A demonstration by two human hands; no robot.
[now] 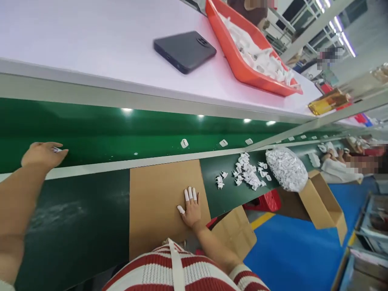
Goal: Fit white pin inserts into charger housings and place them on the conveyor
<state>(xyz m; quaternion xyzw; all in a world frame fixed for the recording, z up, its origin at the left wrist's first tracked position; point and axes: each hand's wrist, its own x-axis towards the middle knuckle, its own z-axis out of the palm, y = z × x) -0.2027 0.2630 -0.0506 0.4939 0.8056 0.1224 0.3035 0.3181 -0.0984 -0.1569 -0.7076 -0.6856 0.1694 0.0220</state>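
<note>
Over the green conveyor belt at the far left is my left hand, thumb and fingers closed around a small white piece. Most of that piece is hidden by the fingers. My right hand lies flat with its fingers spread on a brown cardboard sheet; white covers sit on several of its fingertips. Right of the sheet, loose white plug parts form a heap on the dark green table. A white square piece lies on the belt, with more pieces in a row further right.
A raised white shelf carries a black phone and a red tray of white parts. A full clear bag lies beside an open carton. A slanted post crosses the belt. Other people sit further along.
</note>
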